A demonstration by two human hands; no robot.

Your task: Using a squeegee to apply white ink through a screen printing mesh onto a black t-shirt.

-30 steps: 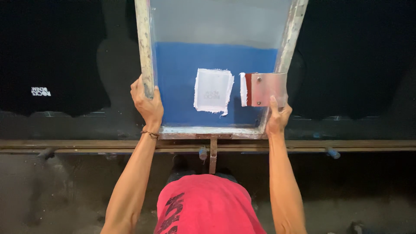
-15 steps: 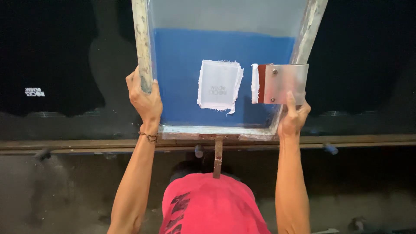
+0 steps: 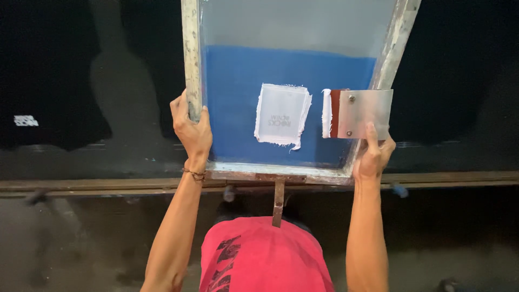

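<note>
Screen-printing frame, a metal-edged rectangle with blue mesh, fills the upper centre of the head view, its near edge lying just above a long rail that crosses the frame from side to side. A white ink patch sits in the middle of the mesh. Dark cloth spreads to the left and right of the frame, leaving open room on both sides; a short metal bracket hangs from the near edge towards a red shirt at the bottom centre.

The left hand reaches up, arm nearly straight, fingers clenched around the frame's left bar. The right hand reaches up likewise, thumb and fingers grasping the lower edge of a squeegee, a flat metal holder with a red blade edged in white ink, held just beside the patch over the frame's right bar.

Compared with half a second ago, the squeegee and right hand sit in much the same spot, and the whole frame has shifted slightly in the picture.
</note>
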